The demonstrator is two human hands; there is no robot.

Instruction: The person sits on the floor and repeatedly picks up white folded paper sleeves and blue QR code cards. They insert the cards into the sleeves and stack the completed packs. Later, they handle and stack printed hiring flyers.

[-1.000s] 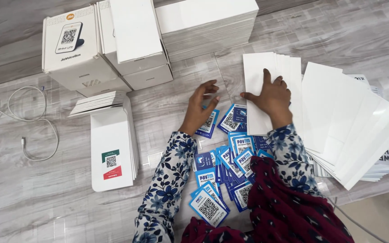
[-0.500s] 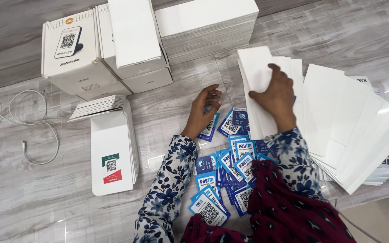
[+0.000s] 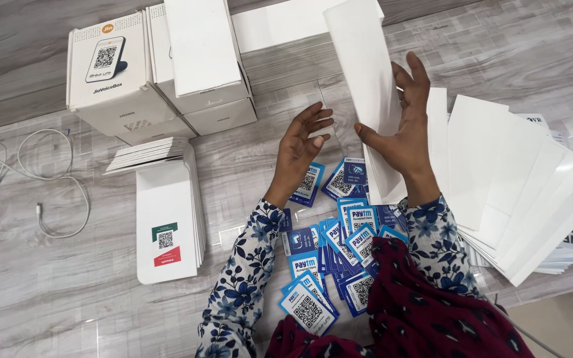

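Holding a long white card sleeve (image 3: 366, 86) tilted up off the table, the right hand (image 3: 402, 136) is pinching its lower right edge, thumb pressing on the near face and the other fingers spreading straight up behind it, so the sheet is standing almost on end and leaning toward eleven o'clock. That grip along one edge is leaving the rest of the sleeve free, presumably so the other hand can get at it.

At nine o'clock from the right hand, the left hand (image 3: 300, 149) is hovering empty, fingers loosely curled and half open, its palm turning toward the sleeve and its fingertips just short of it.

At six o'clock from both hands, a loose heap of blue and white code stickers (image 3: 329, 255) is lying between the forearms, close in where either hand can reach it.

At three o'clock from the right hand, a fanned pile of white sleeves (image 3: 518, 199) is lying spread so each edge is showing and one can be peeled away singly.

At nine o'clock from the left hand, a squared stack of white folders (image 3: 167, 219) is sitting, with white boxes (image 3: 160, 73) at eleven o'clock and a white cable (image 3: 41, 179) further left on the grey wood-grain table (image 3: 48, 305).
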